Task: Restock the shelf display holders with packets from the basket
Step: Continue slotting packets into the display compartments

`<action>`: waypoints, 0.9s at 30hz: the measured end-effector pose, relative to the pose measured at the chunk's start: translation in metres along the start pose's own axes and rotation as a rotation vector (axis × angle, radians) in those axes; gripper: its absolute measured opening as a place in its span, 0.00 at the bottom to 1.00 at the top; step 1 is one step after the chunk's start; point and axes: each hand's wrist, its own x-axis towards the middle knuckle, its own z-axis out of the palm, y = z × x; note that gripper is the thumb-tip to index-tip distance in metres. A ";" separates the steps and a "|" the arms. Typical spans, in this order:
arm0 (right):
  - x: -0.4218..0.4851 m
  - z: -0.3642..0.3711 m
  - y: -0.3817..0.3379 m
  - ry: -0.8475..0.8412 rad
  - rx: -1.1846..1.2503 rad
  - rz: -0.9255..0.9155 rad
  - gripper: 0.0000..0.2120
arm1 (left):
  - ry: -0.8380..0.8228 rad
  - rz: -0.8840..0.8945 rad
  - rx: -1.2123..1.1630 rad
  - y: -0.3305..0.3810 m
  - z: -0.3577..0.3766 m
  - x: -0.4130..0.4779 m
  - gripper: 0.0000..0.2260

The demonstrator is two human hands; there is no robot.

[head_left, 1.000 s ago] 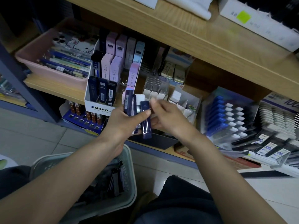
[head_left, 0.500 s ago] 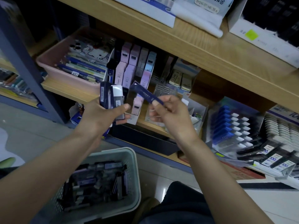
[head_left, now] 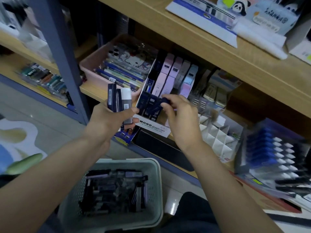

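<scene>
My left hand (head_left: 109,120) grips a small stack of packets (head_left: 118,100), dark blue ones and a white-grey one, held upright just left of the white MONO display holder (head_left: 152,126). My right hand (head_left: 180,115) pinches one dark blue packet (head_left: 164,100) at the holder's front row, where other dark packets stand. Behind them the holder's rows carry pink, lilac, grey and light blue packets (head_left: 168,76). The pale green basket (head_left: 152,180) sits on the floor below my arms, with several dark and lilac packets inside.
A pink tray (head_left: 91,64) of pens and phone cases stands left of the holder. A white divided holder (head_left: 217,133) and blue-and-white boxes (head_left: 269,152) lie to the right. A blue shelf post (head_left: 64,52) rises at the left. The wooden upper shelf (head_left: 202,46) overhangs.
My right hand has carried the single dark blue packet forward and down into the holder's front row. My left hand has stayed beside the holder with its stack. The view moved closer.
</scene>
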 end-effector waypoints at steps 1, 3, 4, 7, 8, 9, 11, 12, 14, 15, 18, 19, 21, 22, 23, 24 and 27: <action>0.002 0.004 -0.002 -0.015 -0.018 -0.001 0.12 | -0.005 -0.004 -0.002 0.001 -0.002 0.000 0.15; 0.006 0.012 -0.003 -0.045 -0.061 0.012 0.10 | -0.011 -0.012 -0.015 0.001 -0.004 0.001 0.15; 0.008 0.016 -0.003 -0.053 -0.083 0.012 0.09 | -0.011 -0.019 -0.021 0.001 -0.005 0.002 0.15; 0.013 0.023 -0.003 -0.051 -0.120 -0.028 0.07 | -0.018 -0.042 -0.038 0.002 -0.006 0.003 0.15; 0.015 0.025 -0.002 -0.056 -0.140 -0.034 0.07 | -0.026 -0.041 -0.040 0.002 -0.007 0.003 0.15; 0.016 0.026 -0.002 -0.063 -0.169 -0.031 0.08 | -0.036 -0.037 -0.040 0.002 -0.007 0.003 0.14; 0.018 0.028 -0.001 -0.067 -0.226 -0.013 0.09 | -0.059 -0.035 -0.040 0.003 -0.007 0.002 0.11; 0.019 0.029 -0.001 -0.059 -0.247 -0.010 0.10 | -0.070 -0.037 -0.040 0.004 -0.007 0.002 0.11; 0.020 0.029 -0.001 -0.045 -0.281 -0.012 0.12 | -0.088 -0.052 -0.038 0.004 -0.008 0.002 0.10; 0.020 0.030 -0.002 -0.037 -0.287 -0.008 0.14 | -0.102 -0.065 -0.037 0.003 -0.008 0.002 0.09; 0.020 0.030 -0.009 0.031 -0.122 0.011 0.11 | -0.154 -0.101 -0.031 0.004 -0.009 0.002 0.08; 0.020 0.030 -0.013 0.053 -0.007 0.015 0.08 | -0.173 -0.109 -0.020 0.005 -0.009 0.002 0.10; 0.020 0.028 -0.022 -0.006 0.203 0.081 0.08 | -0.223 -0.128 0.022 0.006 -0.008 0.001 0.11; 0.020 0.026 -0.026 -0.088 0.285 0.137 0.09 | -0.257 -0.134 0.050 0.006 -0.007 0.000 0.11; 0.019 0.024 -0.028 -0.181 0.353 0.185 0.09 | -0.292 -0.137 0.076 0.006 -0.006 -0.001 0.11; 0.018 0.022 -0.030 -0.257 0.406 0.220 0.08 | -0.321 -0.137 0.093 0.005 -0.005 -0.003 0.10; 0.016 0.014 -0.029 -0.302 0.514 0.291 0.05 | -0.336 -0.119 0.100 0.004 -0.002 -0.005 0.07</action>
